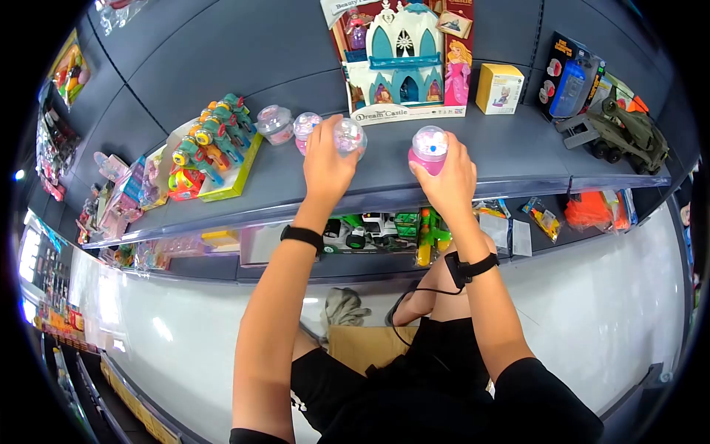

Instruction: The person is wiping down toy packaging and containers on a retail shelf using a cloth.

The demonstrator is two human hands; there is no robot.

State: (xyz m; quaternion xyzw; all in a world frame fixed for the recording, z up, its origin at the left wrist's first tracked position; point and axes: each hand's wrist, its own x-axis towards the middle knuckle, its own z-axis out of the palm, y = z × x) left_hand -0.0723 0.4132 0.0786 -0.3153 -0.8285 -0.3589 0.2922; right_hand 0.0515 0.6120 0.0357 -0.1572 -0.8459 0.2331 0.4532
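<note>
My left hand (329, 163) is wrapped round a clear round container (350, 136) on the grey shelf (384, 166). Just left of those fingers stands a pink container with a clear lid (306, 127), partly hidden by the hand. Farther left is another clear container (275, 123). With its fingers closed round the side, my right hand (451, 174) grips a pink container with a clear domed lid (428, 149). Behind both hands, the boxed toy castle (405, 63) stands upright against the back panel.
A yellow box (499, 89) stands right of the castle. At the right end is a green military toy vehicle (625, 135); at the left, a tray of colourful toys (235, 181). Packaged toys fill the lower shelf beneath the front edge. A cardboard box (362, 346) lies on the floor.
</note>
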